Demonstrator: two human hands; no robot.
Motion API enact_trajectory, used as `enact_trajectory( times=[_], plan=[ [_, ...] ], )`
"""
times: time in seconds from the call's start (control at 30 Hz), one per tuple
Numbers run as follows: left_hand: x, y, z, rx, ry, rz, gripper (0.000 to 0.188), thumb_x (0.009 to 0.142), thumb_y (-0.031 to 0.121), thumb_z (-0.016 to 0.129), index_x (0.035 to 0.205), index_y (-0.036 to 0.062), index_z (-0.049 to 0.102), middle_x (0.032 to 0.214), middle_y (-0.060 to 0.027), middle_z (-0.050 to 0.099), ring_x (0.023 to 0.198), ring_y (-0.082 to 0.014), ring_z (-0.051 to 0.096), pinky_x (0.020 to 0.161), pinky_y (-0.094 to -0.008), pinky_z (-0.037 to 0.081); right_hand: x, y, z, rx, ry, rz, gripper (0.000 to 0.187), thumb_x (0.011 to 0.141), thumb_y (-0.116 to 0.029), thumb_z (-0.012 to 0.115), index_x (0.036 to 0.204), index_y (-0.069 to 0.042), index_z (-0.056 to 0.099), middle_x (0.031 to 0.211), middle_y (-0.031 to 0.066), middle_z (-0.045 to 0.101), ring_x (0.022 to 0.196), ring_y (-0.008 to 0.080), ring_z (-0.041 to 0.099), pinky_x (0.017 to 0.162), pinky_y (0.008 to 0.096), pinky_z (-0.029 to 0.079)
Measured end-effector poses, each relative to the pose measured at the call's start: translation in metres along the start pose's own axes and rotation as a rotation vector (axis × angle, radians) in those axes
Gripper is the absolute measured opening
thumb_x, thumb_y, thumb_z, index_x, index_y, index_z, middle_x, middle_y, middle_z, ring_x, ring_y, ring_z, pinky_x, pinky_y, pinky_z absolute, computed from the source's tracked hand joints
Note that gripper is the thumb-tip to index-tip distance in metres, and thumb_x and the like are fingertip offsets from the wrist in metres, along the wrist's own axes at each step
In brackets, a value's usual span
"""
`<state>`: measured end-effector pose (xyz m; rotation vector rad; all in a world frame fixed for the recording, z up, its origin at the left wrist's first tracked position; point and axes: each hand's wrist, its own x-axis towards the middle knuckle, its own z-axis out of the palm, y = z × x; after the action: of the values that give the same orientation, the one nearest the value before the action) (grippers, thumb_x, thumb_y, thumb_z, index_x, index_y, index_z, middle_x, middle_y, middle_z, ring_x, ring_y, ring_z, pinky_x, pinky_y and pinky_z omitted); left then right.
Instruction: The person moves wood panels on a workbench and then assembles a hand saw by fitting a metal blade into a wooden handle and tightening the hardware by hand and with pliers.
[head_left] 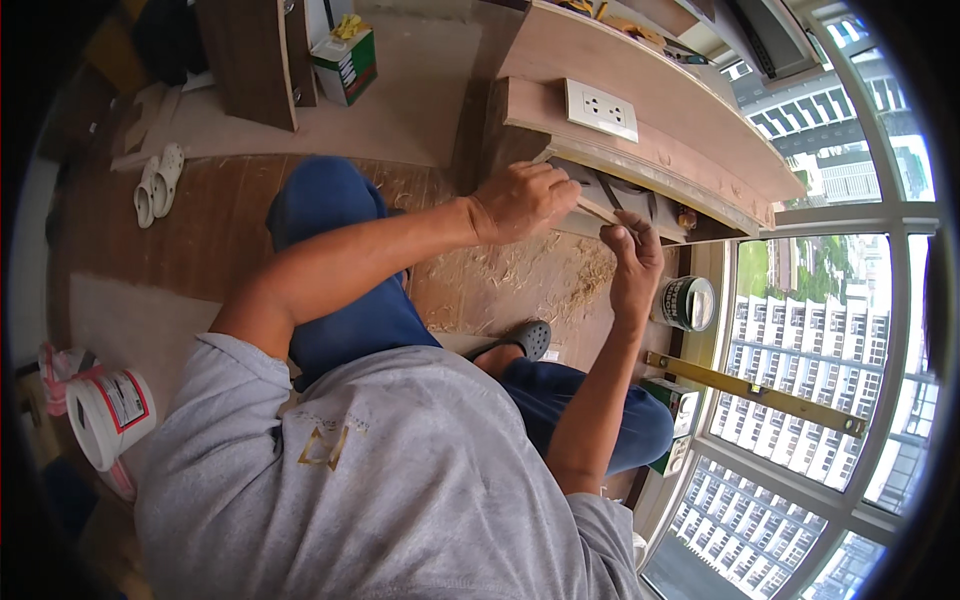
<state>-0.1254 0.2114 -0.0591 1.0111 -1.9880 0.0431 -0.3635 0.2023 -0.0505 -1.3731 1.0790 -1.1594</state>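
Observation:
A thin, pale strip of wood (598, 209) spans the gap between my two hands, just below the front edge of a wooden cabinet top (660, 155). My left hand (527, 200) is closed in a fist round its left end, back of the hand upward. At the other end my right hand (634, 262) pinches it between thumb and fingers. Whether a tool is also in either hand is hidden. Behind the strip, the cabinet's open recess (650, 200) shows a dark curved piece. A white socket plate (601, 110) is set in the cabinet's face above my hands.
Curled wood shavings (510, 275) litter the floor below. To the right stand a green-and-white can (688, 303) and a yellow spirit level (757, 390) by tall windows. A white bucket (108, 415), pale clogs (160, 185) and a green-and-white box (345, 65) lie leftward.

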Motion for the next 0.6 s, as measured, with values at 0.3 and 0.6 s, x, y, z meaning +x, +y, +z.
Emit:
enact_trajectory(
  times=[0.3,0.6],
  plan=[
    [0.012,0.004,-0.01,-0.146,0.087,-0.124,0.016,0.089,0.019,0.068,0.097,0.0053,0.062,0.083,-0.0126,0.064,0.081,-0.0303,0.068,0.073,-0.0409,0.056,0.015,-0.054,0.017,-0.745,-0.05,-0.368,0.01,0.091,-0.003,0.07,0.1,0.0,0.071,0.093,0.011,0.067,0.083,0.0243,0.064,0.076,0.0331,0.051],
    [0.026,-0.01,-0.034,0.119,0.159,-0.22,0.067,0.077,0.022,0.083,0.137,0.0132,0.055,0.139,-0.0143,0.046,0.126,-0.0344,0.047,0.103,-0.0473,0.042,0.078,-0.048,0.014,-0.925,0.053,-0.662,0.015,0.09,-0.001,0.07,0.104,-0.002,0.074,0.102,0.0119,0.061,0.087,0.0238,0.064,0.074,0.0336,0.051]
  ],
)
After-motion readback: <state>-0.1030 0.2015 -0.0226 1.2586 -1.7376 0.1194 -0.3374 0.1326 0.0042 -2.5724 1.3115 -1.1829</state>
